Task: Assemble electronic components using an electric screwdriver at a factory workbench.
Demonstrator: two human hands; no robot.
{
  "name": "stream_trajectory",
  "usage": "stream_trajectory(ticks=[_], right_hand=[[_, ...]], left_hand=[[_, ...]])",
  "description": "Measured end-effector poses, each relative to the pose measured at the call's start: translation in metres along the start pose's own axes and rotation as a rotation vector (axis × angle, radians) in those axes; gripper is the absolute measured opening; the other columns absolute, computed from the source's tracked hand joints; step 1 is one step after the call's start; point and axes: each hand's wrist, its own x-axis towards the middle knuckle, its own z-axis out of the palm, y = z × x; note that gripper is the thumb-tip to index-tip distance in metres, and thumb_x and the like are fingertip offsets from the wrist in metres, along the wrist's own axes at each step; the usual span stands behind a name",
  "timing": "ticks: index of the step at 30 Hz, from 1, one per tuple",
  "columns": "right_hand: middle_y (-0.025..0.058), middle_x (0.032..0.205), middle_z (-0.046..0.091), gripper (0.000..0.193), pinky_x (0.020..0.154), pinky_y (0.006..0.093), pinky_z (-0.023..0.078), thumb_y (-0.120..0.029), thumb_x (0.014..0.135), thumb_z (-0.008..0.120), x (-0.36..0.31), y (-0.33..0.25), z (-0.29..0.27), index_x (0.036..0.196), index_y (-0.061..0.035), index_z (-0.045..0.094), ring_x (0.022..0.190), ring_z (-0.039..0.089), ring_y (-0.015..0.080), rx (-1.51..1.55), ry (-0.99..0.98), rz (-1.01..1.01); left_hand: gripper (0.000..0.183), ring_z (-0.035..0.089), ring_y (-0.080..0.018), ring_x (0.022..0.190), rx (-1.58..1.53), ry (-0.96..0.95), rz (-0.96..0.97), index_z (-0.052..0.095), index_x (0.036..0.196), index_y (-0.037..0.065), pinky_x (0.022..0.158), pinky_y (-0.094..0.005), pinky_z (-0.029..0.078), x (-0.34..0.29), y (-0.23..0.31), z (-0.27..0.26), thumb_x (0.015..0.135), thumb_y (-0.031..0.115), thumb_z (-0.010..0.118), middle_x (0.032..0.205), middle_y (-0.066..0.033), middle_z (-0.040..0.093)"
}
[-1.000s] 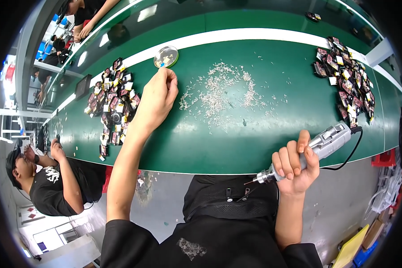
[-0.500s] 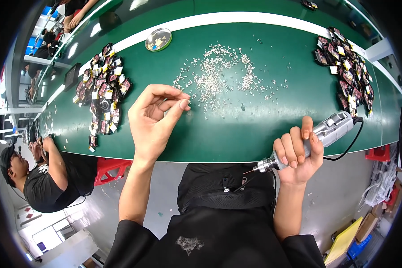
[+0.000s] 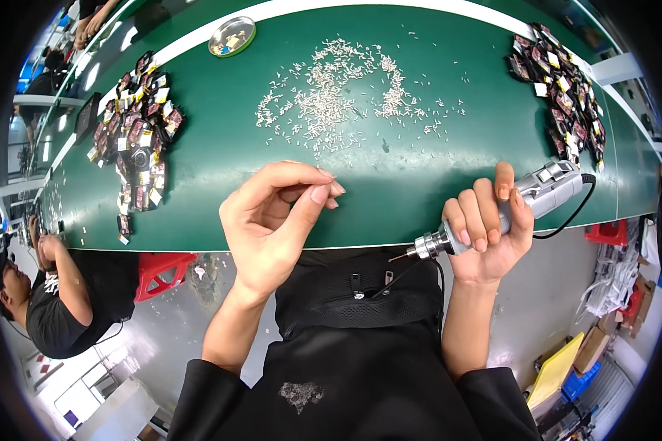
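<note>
My left hand [image 3: 276, 220] is held over the near edge of the green table, thumb and index finger pinched together. Whatever may be between the fingertips is too small to make out. In my right hand [image 3: 489, 224] lies a silver rotary tool [image 3: 546, 192], its thin bit [image 3: 401, 257] pointing left toward my waist. A black cord [image 3: 587, 209] loops from the tool's back end. Beyond my hands, many tiny white rod-shaped pieces [image 3: 329, 103] are scattered loosely across the table.
Heaps of small black parts with white tags lie at left [image 3: 136, 136] and at right [image 3: 566, 95]. A round shallow dish [image 3: 232, 37] with small yellowish bits stands at the far left. Another person [image 3: 70, 294] sits at the left, near a red stool [image 3: 158, 273].
My left hand has drawn back from the white pieces toward the table's near edge and my middle. The right hand still grips the rotary tool, and the view has shifted slightly.
</note>
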Motion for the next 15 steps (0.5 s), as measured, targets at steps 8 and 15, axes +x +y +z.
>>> stream_trajectory(ticks=[8,15], right_hand=[[-0.0026,0.05,0.037,0.012,0.047,0.0276,0.038,-0.018,0.092,0.042,-0.008,-0.002,0.004,0.089,-0.0069,0.046,0.041,0.037,0.009,-0.02,0.015,-0.011],[-0.0024,0.05,0.038,0.013,0.048,0.0279,0.039,-0.02,0.092,0.042,-0.012,-0.002,0.005,0.09,-0.0076,0.046,0.041,0.038,0.0098,0.0,-0.002,-0.008]], left_hand=[[0.014,0.063,-0.0182,0.072,0.056,-0.029,-0.082,0.062,0.097,-0.009,0.068,-0.0274,0.052,-0.011,-0.008,0.006,0.084,-0.009,0.057,0.084,-0.015,0.063],[0.026,0.063,-0.0165,0.081,-0.149,-0.11,-0.096,0.057,0.114,-0.005,0.072,-0.0232,0.052,-0.018,-0.015,0.005,0.087,-0.006,0.056,0.091,-0.0144,0.064]])
